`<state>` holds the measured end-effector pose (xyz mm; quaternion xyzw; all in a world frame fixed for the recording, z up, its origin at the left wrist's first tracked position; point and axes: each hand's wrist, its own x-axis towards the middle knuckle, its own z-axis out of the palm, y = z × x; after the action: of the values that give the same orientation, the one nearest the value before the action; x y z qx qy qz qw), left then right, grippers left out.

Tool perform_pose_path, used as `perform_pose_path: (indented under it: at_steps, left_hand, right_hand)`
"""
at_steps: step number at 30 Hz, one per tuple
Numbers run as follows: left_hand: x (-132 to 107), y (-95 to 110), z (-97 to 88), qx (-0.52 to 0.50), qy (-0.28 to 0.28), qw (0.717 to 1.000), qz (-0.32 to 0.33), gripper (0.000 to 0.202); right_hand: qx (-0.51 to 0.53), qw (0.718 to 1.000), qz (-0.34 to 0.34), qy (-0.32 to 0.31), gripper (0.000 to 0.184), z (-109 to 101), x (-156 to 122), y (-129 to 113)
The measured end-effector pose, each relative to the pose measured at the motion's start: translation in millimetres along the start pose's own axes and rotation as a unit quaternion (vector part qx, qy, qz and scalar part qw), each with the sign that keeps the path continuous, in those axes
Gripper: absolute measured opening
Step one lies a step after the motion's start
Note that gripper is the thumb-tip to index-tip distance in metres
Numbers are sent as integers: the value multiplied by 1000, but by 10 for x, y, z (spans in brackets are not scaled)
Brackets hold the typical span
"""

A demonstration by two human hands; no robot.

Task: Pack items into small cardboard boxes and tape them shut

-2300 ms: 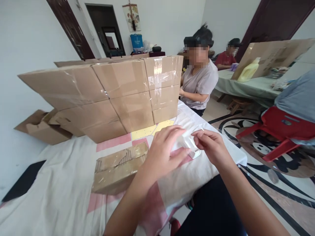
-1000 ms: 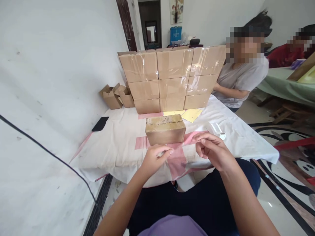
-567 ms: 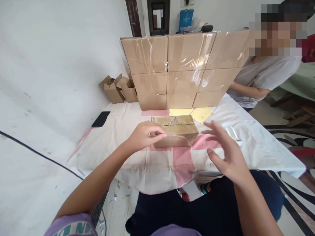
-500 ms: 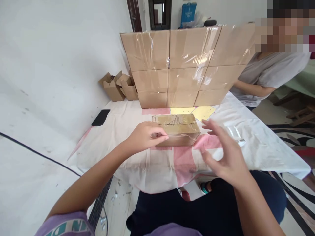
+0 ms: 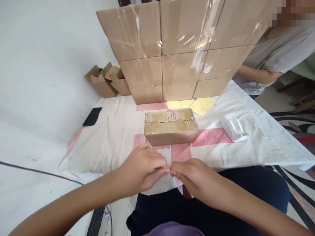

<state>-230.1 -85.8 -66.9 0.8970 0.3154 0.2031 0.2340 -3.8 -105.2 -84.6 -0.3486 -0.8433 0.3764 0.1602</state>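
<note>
We see the left hand and right hand meet fingertip to fingertip over the near edge of the tablecloth, both pinched closed; we cannot tell on what. The taped cardboard box lies just beyond them, with a small white box to its right.

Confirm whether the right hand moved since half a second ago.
Yes. The right hand drew back from beside the taped cardboard box to the near edge of the tablecloth, meeting the left hand.

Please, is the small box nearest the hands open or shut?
Shut: the small box has its flaps down, taped over.
</note>
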Motion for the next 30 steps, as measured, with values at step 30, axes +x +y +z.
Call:
perform_pose_path:
  at_steps: [30]
  left_hand:
    - [2672, -160, 2052, -28, -71, 955, 287, 36]
  right_hand:
    - [-495, 818, 69, 283, 46, -678, -2212, 1896]
